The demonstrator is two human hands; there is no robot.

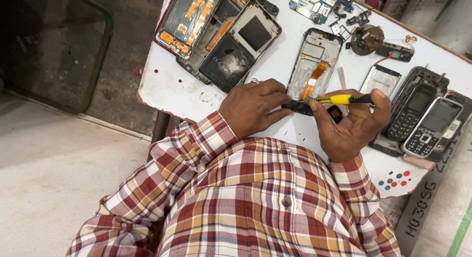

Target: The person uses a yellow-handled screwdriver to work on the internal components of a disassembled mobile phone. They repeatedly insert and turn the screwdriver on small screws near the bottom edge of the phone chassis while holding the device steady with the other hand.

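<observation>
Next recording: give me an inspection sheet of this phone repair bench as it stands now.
Surface: white table, scuffed, edge chipped.
Job's things: opened phone frame with orange ribbon; yellow-handled screwdriver, tip at the frame's lower end.
Clutter: stacked phone frames, circuit board, battery, keypad phones, small parts.
Hands: left hand presses the frame's lower end; right hand grips the screwdriver.
Cables: nothing seen apart from ribbons in the phones.
Surroundings: concrete floor, printed sacks at right.
</observation>
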